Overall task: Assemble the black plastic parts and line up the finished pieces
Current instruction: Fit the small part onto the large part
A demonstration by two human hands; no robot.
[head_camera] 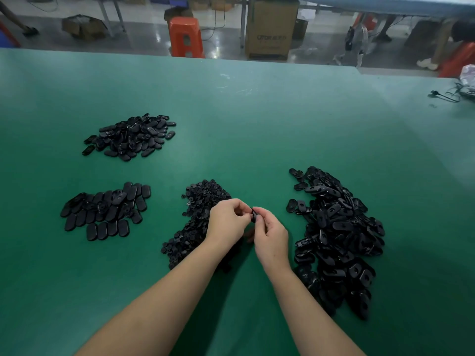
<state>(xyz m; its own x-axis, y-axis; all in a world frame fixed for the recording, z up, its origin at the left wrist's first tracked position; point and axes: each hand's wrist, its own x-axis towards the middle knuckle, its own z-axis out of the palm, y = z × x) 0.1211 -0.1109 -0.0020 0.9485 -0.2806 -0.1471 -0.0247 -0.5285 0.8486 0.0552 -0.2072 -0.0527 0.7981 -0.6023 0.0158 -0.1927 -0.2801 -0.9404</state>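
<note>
Both hands meet mid-table, right hand (271,233) pinching a black oval part (254,214), left hand (227,219) fingertips pinched against it, likely seating a small insert: press square until flush.

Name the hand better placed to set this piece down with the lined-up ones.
Left, probably. The lined-up pieces lie on the left hand side; the right hand, pinching the black piece, would have to cross over.

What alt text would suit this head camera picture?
Two hands, left and right, pinch a small black plastic part above a green table, amid four heaps of black parts; the near-left one is partly in rows.
</note>
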